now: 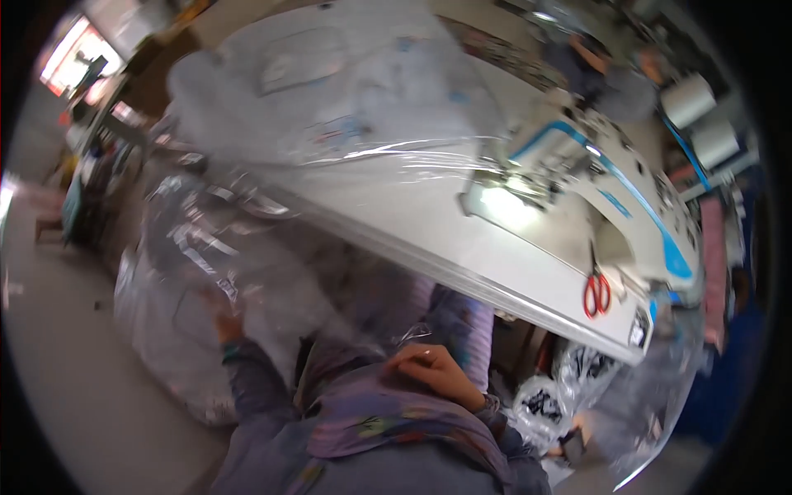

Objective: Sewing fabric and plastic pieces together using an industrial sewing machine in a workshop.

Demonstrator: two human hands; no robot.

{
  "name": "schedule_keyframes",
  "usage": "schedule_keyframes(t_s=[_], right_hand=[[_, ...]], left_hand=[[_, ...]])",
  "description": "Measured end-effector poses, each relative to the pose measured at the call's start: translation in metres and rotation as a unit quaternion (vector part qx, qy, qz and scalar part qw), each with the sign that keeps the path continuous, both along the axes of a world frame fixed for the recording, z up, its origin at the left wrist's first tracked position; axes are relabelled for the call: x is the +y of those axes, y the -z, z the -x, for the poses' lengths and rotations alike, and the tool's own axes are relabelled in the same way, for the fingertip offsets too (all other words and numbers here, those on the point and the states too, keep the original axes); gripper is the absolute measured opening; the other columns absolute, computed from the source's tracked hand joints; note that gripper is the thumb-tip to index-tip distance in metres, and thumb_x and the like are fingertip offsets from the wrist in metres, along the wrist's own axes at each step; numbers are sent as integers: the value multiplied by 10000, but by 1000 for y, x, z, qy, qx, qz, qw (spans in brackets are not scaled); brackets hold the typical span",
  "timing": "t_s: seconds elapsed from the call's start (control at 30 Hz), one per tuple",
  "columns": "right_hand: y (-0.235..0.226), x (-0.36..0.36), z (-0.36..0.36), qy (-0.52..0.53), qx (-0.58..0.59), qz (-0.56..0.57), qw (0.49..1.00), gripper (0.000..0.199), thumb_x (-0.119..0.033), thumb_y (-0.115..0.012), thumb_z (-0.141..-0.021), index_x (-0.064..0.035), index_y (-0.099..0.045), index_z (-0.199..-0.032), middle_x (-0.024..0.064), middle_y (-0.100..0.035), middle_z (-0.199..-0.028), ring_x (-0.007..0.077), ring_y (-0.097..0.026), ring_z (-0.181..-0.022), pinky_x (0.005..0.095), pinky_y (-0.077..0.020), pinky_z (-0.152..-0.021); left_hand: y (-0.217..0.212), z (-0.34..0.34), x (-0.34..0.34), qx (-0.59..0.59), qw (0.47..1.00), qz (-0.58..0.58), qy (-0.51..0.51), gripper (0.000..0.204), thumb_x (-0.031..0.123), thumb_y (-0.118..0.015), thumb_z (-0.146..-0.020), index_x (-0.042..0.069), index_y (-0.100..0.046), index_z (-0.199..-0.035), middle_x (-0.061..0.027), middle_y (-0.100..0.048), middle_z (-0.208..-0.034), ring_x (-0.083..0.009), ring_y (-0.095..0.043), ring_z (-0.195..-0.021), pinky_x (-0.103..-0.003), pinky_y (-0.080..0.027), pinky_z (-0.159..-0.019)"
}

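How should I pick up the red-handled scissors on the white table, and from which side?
Grip the scissors by their red loops, probably coming from the near edge of the white table: the loops point toward you, while the blades point away.

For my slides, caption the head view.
Left hand at clear plastic, right hand curled, sewing machine and scissors beyond.

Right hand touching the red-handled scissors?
Apart. The head view shows the scissors on the white table and the right hand well clear, on the wearer's side of its edge.
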State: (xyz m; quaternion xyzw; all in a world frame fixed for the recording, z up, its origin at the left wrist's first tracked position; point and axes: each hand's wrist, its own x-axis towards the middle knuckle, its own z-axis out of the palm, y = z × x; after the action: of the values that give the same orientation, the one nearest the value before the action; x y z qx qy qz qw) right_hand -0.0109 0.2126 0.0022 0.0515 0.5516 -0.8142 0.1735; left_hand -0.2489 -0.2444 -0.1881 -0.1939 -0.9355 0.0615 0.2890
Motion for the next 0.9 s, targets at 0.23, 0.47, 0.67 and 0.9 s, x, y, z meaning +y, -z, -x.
schedule_keyframes(t_s=[0.23, 0.47, 0.67, 0.9], right_hand=[[0, -4, -17, 40, -74, -12, 996, 136, -128, -683, -915, 1, -681, -958, 41, -680, -879, 89, -610, -833, 251, -488, -743], [28, -15, -24, 37, -68, 19, 997, 162, -164, -660, -941, -12, -647, -995, 23, -662, -883, 75, -585, -811, 247, -477, -729], [36, -16, -26, 54, -56, 47, 996, 192, -163, -659, -951, -22, -600, -1067, 34, -658, -926, 84, -607, -839, 253, -494, -754], [22, -8, -20, 58, -104, 48, 992, 164, -129, -675, -931, -19, -623, -1042, 45, -665, -922, 93, -622, -875, 244, -496, -771]], left_hand=[[-92, 29, 23, -207, 409, -889, 10, 381, 390, -496, -1010, 132, -581, -1277, -55, -548, -1317, -254, -516, -1199, -478, -357, -1082], [-115, 22, 27, -128, 612, -772, -118, 331, 306, -582, -991, 27, -586, -1168, -55, -592, -1053, -152, -528, -935, -290, -433, -852], [-147, 16, 29, -110, 678, -715, -127, 296, 321, -550, -1010, 28, -549, -964, -24, -514, -866, -129, -452, -776, -284, -410, -727], [-170, 11, 40, -110, 726, -673, -85, 348, 313, -506, -1030, -30, -557, -999, -91, -591, -954, -158, -541, -841, -318, -461, -770]])
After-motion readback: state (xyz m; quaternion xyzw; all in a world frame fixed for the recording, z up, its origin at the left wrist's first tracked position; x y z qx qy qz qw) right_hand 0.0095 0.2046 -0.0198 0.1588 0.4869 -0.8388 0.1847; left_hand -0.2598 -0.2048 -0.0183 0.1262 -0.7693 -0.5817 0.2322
